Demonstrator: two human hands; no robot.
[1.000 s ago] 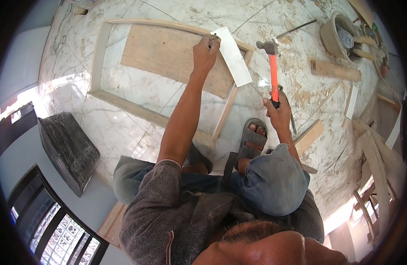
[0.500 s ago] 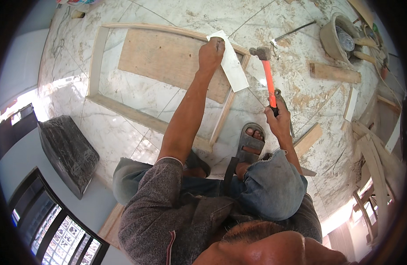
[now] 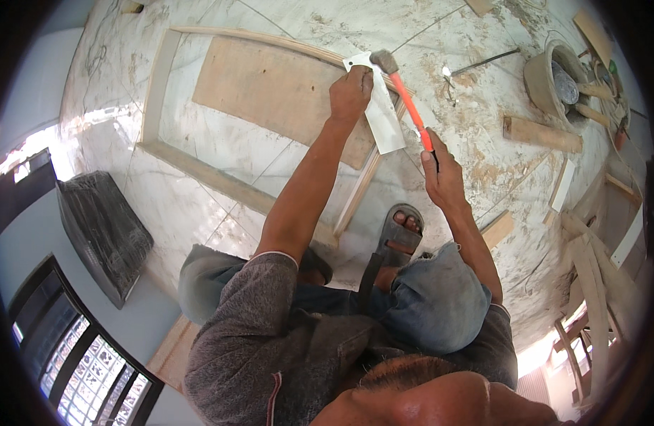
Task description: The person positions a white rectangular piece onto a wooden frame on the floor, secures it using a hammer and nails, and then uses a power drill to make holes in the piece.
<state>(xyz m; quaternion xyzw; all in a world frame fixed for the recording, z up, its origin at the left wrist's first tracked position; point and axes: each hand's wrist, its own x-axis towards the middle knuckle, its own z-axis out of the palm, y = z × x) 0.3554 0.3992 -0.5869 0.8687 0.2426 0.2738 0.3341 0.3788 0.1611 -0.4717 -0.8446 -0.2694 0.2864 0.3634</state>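
My left hand (image 3: 350,95) is closed at the upper end of a white strip (image 3: 386,130) lying across the right side of a wooden frame (image 3: 153,106); what its fingertips pinch is too hidden to make out. My right hand (image 3: 444,177) grips a hammer with an orange handle (image 3: 412,110), its metal head raised beside my left fingers at the strip's top. A plywood panel (image 3: 249,78) lies within the frame, partly under my left hand and the strip.
On the tiled floor right of the frame lie a metal bar (image 3: 487,60), a bucket with tools (image 3: 536,78), a wood block (image 3: 536,136) and leaning offcuts (image 3: 590,298). My sandalled foot (image 3: 398,238) is below the frame. A black wrapped object (image 3: 103,234) rests along the left wall.
The hammer has swung up and left, its head now near my left fingers. My left hand and the white strip have moved slightly right and down.
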